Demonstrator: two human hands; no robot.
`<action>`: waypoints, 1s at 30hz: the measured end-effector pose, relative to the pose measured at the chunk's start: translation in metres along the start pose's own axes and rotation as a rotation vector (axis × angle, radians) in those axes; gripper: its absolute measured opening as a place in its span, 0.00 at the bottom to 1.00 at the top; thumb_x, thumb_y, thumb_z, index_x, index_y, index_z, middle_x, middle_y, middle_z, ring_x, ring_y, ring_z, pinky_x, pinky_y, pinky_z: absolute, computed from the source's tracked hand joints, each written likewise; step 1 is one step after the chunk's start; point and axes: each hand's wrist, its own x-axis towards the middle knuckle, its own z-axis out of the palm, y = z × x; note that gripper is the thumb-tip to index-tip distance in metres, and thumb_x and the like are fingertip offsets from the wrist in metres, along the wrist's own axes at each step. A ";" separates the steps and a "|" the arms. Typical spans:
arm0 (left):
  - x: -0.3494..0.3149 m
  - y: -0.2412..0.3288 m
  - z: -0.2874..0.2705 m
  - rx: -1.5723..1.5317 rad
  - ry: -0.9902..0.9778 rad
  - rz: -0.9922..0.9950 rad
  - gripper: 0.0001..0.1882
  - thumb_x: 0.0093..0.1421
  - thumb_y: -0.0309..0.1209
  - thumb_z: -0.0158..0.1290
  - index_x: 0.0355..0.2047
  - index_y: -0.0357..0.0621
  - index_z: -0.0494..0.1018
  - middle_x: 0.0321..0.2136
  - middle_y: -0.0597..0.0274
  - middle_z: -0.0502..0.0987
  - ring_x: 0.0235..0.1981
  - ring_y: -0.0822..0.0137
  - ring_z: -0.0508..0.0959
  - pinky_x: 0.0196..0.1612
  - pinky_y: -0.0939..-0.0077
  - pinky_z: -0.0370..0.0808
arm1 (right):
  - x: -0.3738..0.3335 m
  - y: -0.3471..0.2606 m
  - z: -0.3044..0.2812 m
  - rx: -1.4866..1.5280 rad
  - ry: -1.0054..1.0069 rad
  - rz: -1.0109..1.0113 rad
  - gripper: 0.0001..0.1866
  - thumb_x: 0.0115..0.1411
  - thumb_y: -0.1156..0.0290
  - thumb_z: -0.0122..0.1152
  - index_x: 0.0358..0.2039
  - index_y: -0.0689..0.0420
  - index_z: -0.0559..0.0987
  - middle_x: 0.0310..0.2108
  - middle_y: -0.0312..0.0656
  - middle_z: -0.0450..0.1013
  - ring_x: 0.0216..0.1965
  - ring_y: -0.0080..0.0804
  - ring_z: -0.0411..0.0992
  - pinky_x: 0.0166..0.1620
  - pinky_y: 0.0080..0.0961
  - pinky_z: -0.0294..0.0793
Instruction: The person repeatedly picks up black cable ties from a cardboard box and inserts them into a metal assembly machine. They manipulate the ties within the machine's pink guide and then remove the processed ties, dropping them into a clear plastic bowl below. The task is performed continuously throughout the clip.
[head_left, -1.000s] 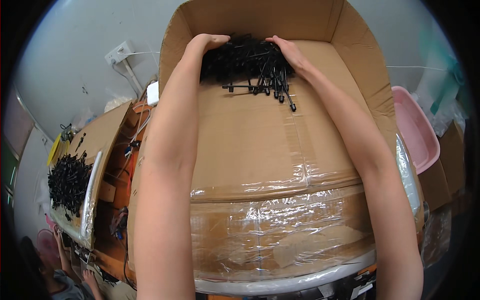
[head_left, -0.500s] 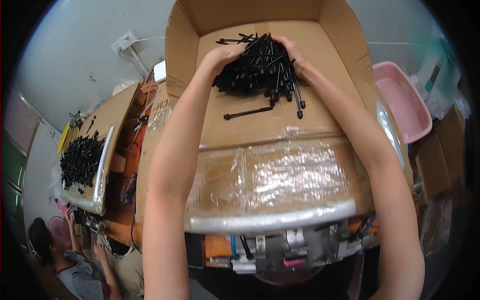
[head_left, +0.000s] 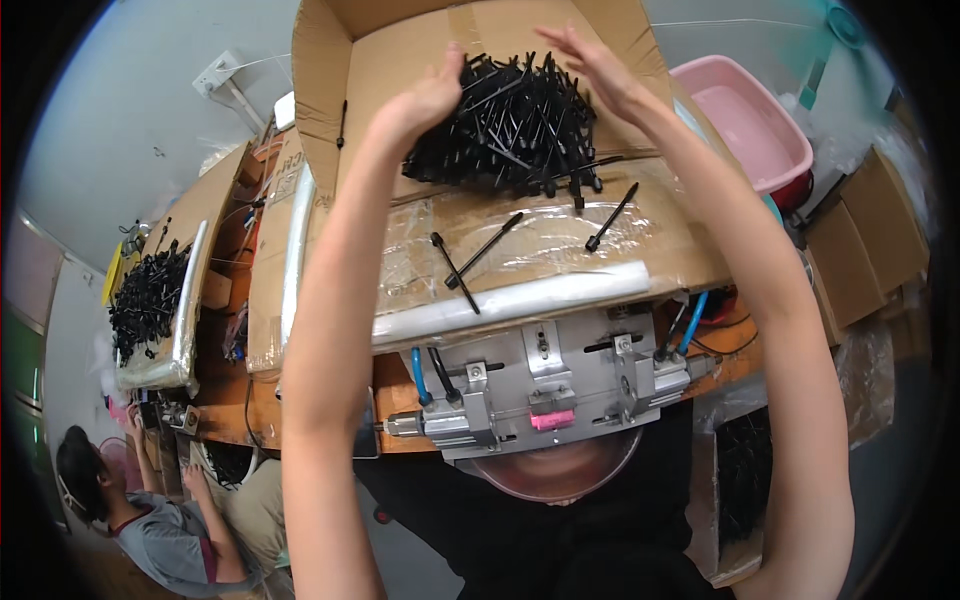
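A heap of thin black plastic sticks (head_left: 512, 128) lies on a cardboard tray (head_left: 400, 60) wrapped in clear film. My left hand (head_left: 428, 100) cups the heap's left side and my right hand (head_left: 590, 62) cups its top right, both pressing on the pile. Three loose black sticks (head_left: 480, 250) lie on the film nearer to me. Below the tray's front edge sits a grey metal fixture (head_left: 545, 385) with blue hoses and a pink part.
A pink plastic basin (head_left: 745, 115) stands at the right, with cardboard boxes (head_left: 865, 240) beside it. To the left another tray (head_left: 150, 300) holds more black sticks. A seated person (head_left: 150, 520) works at the lower left.
Both hands have dragged the heap of black sticks toward me along the tray. A few sticks have dropped loose onto the film, and the metal fixture has come into view.
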 end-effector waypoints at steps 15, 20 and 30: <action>-0.162 -0.053 -0.005 0.167 -0.022 0.588 0.13 0.54 0.11 0.52 0.37 0.39 0.77 0.42 0.59 0.74 0.46 0.59 0.76 0.47 0.68 0.73 | -0.213 -0.085 -0.006 -0.738 -0.085 -0.330 0.09 0.55 0.80 0.61 0.38 0.61 0.80 0.37 0.44 0.72 0.37 0.41 0.74 0.40 0.31 0.74; -0.153 -0.062 0.006 0.197 -0.044 0.628 0.12 0.52 0.14 0.55 0.36 0.41 0.76 0.40 0.58 0.74 0.44 0.55 0.75 0.46 0.65 0.73 | -0.184 -0.101 0.029 -0.732 -0.195 -0.488 0.07 0.55 0.80 0.63 0.36 0.62 0.80 0.38 0.42 0.72 0.37 0.39 0.74 0.39 0.30 0.74; -0.171 -0.070 0.003 0.158 0.023 0.575 0.08 0.58 0.20 0.56 0.38 0.39 0.72 0.29 0.61 0.76 0.32 0.64 0.76 0.39 0.72 0.72 | -0.121 -0.088 0.067 -0.913 -0.392 -0.737 0.06 0.52 0.78 0.59 0.32 0.55 0.78 0.30 0.40 0.75 0.36 0.42 0.77 0.37 0.36 0.77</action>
